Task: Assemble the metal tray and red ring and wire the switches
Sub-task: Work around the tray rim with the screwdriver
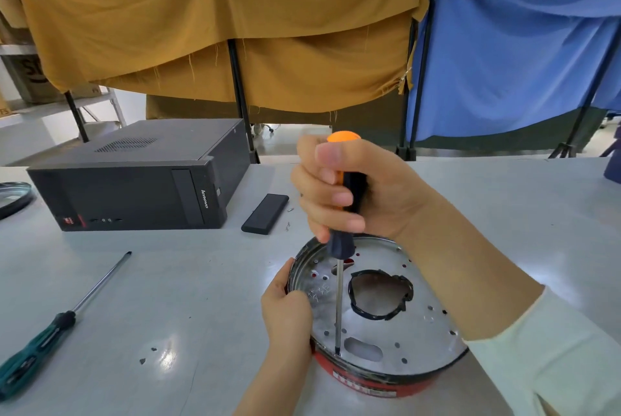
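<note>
Screwdriving is the step in hand, by my reading. Your right hand point(339, 190) wraps the orange-and-black screwdriver point(342, 241) upright so the tip bears straight down into a hole near the metal tray's point(379, 331) rim at 6 o'clock. Your left hand point(285, 308) curls over the rim at 9 o'clock, likely to stop the tray turning. The tray sits on the table point(168, 281) right before you, nested in the red ring point(386, 385). It is shiny, dotted with small holes, with a ragged black-edged central opening and an oblong slot near the tip. No switches or wires show.
</note>
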A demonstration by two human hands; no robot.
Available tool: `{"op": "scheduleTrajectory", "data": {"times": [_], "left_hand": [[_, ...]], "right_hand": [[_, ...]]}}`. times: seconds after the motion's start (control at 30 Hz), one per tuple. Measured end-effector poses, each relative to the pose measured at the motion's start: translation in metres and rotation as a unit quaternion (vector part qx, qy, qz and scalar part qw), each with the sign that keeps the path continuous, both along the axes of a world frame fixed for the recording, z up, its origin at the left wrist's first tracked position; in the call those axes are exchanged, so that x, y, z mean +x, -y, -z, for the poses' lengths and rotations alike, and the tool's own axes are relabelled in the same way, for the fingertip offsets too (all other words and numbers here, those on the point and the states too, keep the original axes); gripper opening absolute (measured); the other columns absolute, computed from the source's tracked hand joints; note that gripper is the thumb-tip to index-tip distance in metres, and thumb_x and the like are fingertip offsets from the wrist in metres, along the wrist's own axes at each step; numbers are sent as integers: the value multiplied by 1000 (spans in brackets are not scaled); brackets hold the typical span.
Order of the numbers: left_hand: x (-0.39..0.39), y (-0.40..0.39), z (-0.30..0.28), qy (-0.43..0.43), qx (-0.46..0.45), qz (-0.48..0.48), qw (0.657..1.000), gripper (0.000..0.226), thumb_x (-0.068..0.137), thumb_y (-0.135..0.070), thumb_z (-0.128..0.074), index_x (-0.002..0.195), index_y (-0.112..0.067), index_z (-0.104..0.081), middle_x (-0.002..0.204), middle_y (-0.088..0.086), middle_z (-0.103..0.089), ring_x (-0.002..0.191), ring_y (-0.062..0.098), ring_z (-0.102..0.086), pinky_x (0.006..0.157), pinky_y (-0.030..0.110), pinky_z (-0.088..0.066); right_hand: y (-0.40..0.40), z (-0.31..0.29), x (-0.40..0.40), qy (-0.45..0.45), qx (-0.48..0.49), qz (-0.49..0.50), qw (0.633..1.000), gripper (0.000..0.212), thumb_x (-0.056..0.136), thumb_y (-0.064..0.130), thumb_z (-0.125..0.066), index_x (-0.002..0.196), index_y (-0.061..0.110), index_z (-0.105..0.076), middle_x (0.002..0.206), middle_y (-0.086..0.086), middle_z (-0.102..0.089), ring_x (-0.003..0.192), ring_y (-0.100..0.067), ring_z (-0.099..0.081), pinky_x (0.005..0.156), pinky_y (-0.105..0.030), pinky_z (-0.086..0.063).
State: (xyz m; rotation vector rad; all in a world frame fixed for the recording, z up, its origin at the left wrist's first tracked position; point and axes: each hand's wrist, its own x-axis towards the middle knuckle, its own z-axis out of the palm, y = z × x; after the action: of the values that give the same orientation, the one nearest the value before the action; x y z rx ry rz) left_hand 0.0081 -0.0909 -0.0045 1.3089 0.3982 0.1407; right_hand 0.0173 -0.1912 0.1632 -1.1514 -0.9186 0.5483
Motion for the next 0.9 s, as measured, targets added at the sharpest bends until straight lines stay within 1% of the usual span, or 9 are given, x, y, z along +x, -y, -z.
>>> {"op": "scheduleTrajectory", "data": {"times": [0.1, 0.17, 0.27, 0.33, 0.43, 0.53, 0.67, 0.8, 0.9], "left_hand": [[0, 0, 2, -9, -11, -16, 1000, 72, 75, 19, -29, 128, -17, -61, 109, 5, -72, 87, 23, -69, 81, 41, -58], [0, 0, 2, -16, -17, -25, 999, 71, 76, 19, -29, 128, -18, -60, 104, 2, -72, 76, 20, -64, 73, 36, -55], [-2, 1, 0, -15, -13, -19, 1000, 71, 77, 19, -30, 130, -19, -58, 112, 3, -70, 86, 22, -67, 85, 41, -57], [-2, 1, -1, -11, -6, -12, 1000, 70, 77, 19, -30, 130, -18, -58, 117, 5, -69, 93, 24, -67, 91, 47, -55], [0, 1, 1, -3, 8, -3, 1000, 70, 75, 20, -30, 128, -14, -61, 116, 10, -69, 108, 32, -64, 98, 50, -50], [0, 0, 2, -1, 6, -5, 1000, 70, 74, 20, -29, 127, -12, -62, 113, 14, -70, 107, 34, -64, 98, 46, -50], [-1, 2, 1, -1, -7, -7, 1000, 71, 74, 20, -28, 129, -12, -60, 115, 15, -69, 104, 36, -65, 95, 53, -51], [-2, 2, 0, -10, -19, -24, 999, 71, 76, 19, -29, 131, -16, -58, 113, 5, -70, 92, 25, -69, 85, 43, -57], [-3, 2, -2, -11, -20, -20, 1000, 72, 76, 20, -28, 132, -17, -57, 113, 6, -70, 95, 28, -69, 89, 47, -55]], "right_hand": [[-12, 7, -4, 5, 5, 155, 988, 31, 90, 18, -51, 59, 16, -44, 47, 5, -41, 32, -7, -30, 43, -21, -39], [-20, 15, -8, 41, 39, 331, 942, 35, 94, 17, -53, 60, 16, -45, 49, 1, -42, 33, -8, -33, 42, -22, -36], [-24, 21, -13, 58, 71, 473, 876, 33, 91, 19, -58, 61, 14, -48, 53, -4, -44, 36, -9, -35, 41, -23, -43], [-16, 17, -11, 62, 49, 404, 911, 32, 91, 20, -60, 62, 15, -49, 54, -1, -46, 36, -10, -37, 45, -25, -47], [0, 5, -4, 69, -35, 116, 990, 19, 88, 22, -57, 70, 17, -55, 62, 3, -53, 42, -10, -47, 56, -29, -52], [2, 0, -3, 53, -55, -64, 995, 14, 83, 18, -48, 73, 15, -57, 59, 3, -54, 39, -9, -49, 52, -26, -48], [-11, 8, -5, 26, -38, 82, 996, 27, 86, 20, -53, 60, 18, -48, 48, 6, -43, 33, -7, -33, 42, -20, -38], [-19, 19, -5, 60, 36, 367, 928, 36, 94, 13, -53, 60, 16, -46, 47, 3, -46, 32, -8, -37, 40, -19, -39], [-9, 16, -1, 59, 23, 354, 933, 34, 94, 16, -56, 61, 16, -50, 51, 2, -51, 35, -10, -43, 43, -22, -45]]}}
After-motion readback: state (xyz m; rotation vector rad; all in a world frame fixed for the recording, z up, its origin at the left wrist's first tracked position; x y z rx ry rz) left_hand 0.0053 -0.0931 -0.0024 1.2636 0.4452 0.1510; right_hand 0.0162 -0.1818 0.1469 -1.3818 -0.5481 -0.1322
